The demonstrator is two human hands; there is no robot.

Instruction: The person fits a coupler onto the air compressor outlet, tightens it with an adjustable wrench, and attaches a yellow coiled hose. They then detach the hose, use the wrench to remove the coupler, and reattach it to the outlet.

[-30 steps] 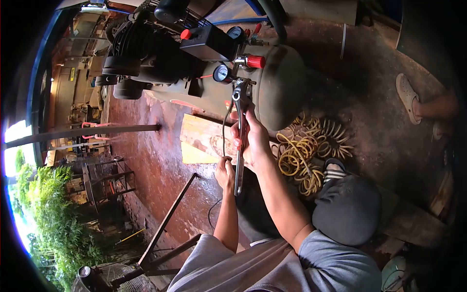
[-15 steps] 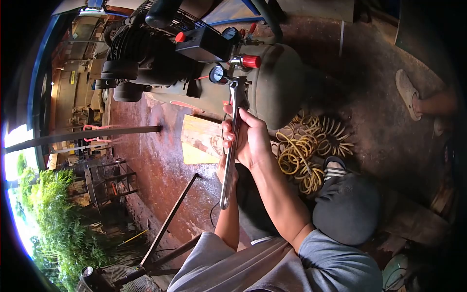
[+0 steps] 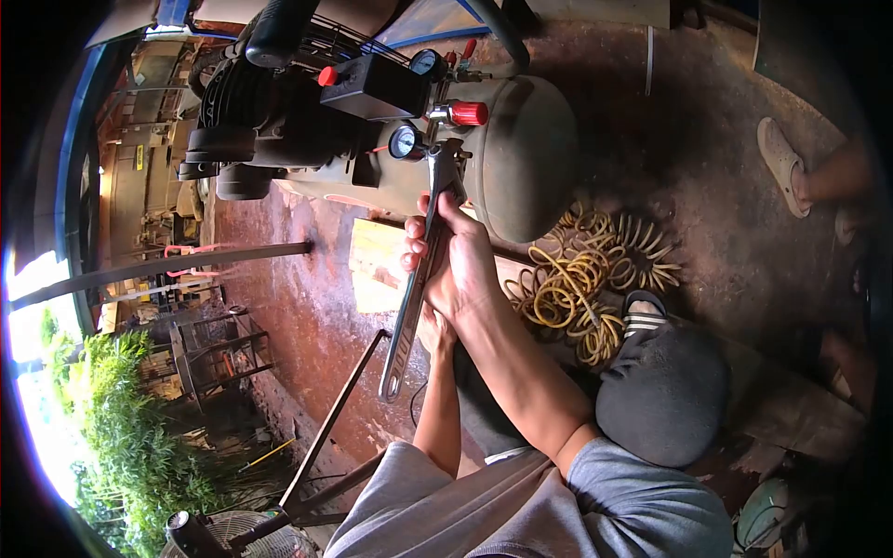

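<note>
My right hand (image 3: 451, 251) is wrapped round a long adjustable wrench (image 3: 411, 312). The wrench's head meets the fittings beside a round pressure gauge (image 3: 406, 141) on the air compressor (image 3: 530, 153); the exact contact is unclear. Its handle slants down toward my body. My left hand (image 3: 435, 330) is behind the wrench and my right wrist, with its fingers hidden. Above the wrench head are a red knob (image 3: 468, 113), a second gauge (image 3: 426, 62) and a black box (image 3: 377, 86) with a red button.
A coiled yellow hose (image 3: 572, 288) lies on the floor right of my hands. A wooden board (image 3: 374, 265) is under the compressor. Metal bars (image 3: 335, 418) stand at the left, near a fan (image 3: 251, 532). Another person's foot in a clog (image 3: 781, 166) shows at the right.
The wrench handle's lower end has swung left, and my right hand has moved slightly left with it. The view has also shifted a little.
</note>
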